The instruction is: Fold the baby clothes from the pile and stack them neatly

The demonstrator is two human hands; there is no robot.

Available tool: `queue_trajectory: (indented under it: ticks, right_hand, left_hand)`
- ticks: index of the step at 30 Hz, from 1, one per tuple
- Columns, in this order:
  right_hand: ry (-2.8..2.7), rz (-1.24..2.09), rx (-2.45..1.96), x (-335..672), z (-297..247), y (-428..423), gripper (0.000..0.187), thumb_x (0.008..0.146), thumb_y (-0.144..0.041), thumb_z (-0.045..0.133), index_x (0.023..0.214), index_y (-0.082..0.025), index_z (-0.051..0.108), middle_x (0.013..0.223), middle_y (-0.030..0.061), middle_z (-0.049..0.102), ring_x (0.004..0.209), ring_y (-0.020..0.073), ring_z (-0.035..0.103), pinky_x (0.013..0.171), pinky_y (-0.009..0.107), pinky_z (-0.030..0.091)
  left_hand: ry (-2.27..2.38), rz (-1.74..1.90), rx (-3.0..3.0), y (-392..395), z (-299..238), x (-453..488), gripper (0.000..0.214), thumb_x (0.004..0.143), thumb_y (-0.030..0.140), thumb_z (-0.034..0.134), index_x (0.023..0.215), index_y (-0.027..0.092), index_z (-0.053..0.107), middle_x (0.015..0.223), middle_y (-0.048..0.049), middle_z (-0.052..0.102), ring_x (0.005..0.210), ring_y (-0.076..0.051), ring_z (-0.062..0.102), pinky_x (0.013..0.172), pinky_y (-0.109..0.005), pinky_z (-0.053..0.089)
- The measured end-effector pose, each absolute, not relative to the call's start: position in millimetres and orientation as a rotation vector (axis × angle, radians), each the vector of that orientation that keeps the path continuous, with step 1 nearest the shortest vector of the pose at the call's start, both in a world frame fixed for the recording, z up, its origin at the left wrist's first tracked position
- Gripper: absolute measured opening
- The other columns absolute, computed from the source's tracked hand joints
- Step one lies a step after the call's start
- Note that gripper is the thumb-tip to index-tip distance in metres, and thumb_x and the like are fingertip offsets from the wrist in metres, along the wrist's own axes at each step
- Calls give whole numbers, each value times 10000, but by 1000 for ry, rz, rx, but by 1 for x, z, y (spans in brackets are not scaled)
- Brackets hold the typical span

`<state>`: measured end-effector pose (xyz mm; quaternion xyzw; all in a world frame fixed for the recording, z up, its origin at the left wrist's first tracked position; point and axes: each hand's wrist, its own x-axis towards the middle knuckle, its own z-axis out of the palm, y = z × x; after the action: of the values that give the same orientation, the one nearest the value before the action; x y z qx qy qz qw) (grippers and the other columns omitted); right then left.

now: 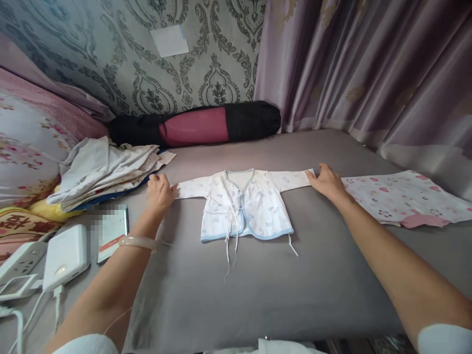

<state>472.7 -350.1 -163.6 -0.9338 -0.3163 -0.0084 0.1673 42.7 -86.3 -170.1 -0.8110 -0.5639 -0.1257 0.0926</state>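
A small white baby shirt (246, 206) with pale blue trim and loose ties lies spread flat on the grey bed (258, 290), sleeves stretched out to both sides. My left hand (159, 191) is closed on the end of the left sleeve. My right hand (325, 181) pinches the end of the right sleeve. A pale bangle (137, 242) sits on my left wrist.
A white cloth with pink prints (401, 196) lies right of the shirt. A pile of light clothes (103, 169) sits at the left, a black and red roll bag (199, 125) against the wall. A phone (112, 231), power bank (66, 255) and cables lie near left.
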Motion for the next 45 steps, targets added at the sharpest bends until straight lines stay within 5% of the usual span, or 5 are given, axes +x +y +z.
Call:
queue_trajectory:
  ticks: [4,9,21,35,45]
  right_hand:
    - [-1144,200,-2575,434,-148,-394,444,862,-294,496,1284,-163,549,1003,108,688,887,242,642,734,310,465]
    - [-1545,990,-2129,374,-144,-438,673,807,-319,563,1439,-203,364,997,32,658,634,112,570,582,222,430]
    - [-1562,226,-2648,297,-153,-417,421,932,-278,425,1342,-184,416,995,141,698,902,305,662,666,323,360]
    - [-1854,133,-2699,314,-143,-424,281,931,-112,359,1127,-185,547,1016,96,692,909,250,660,654,309,332]
    - [-1945,167,-2427,275,-114,-405,231,984,-302,406,1069,-200,595,1087,84,654,999,234,625,749,303,385]
  left_hand:
    - [-1747,-372,-2653,-132,-157,28,350,863,435,485,1038,150,586,1016,-169,638,992,-338,590,838,-442,445]
    - [-1633,-273,-3606,-206,-156,22,589,796,600,572,1228,209,488,868,-23,627,769,-177,579,695,-293,458]
    - [-1634,-585,-3439,-244,-174,48,403,838,432,505,1148,197,610,640,53,403,628,-126,422,609,-250,329]
    - [-1343,-189,-3288,-234,-162,39,317,864,346,479,1049,217,702,784,-26,575,698,-172,546,689,-298,414]
    - [-711,-605,-3365,-267,-151,90,141,918,275,513,1001,185,582,896,-58,630,881,-187,586,818,-312,460]
